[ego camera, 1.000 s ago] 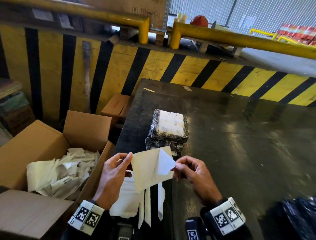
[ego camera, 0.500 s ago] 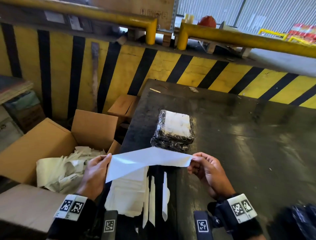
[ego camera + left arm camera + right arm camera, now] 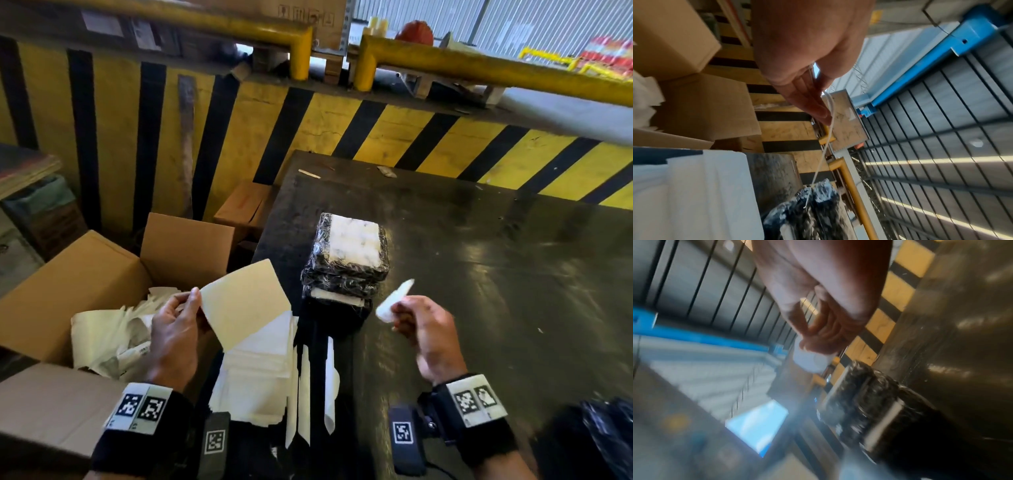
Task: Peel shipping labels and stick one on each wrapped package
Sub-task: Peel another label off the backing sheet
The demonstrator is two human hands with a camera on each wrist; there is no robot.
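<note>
At lower left of the head view, the left hand pinches a cream backing sheet above an open carton filled with crumpled backings. The right hand, lower centre, holds a peeled white label in its grip, just beside the packages stacked on the dark tabletop.

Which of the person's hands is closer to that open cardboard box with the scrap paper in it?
The left. The left hand, holding a backing sheet, hovers right over the cardboard box; the right hand is off over the table.
</note>
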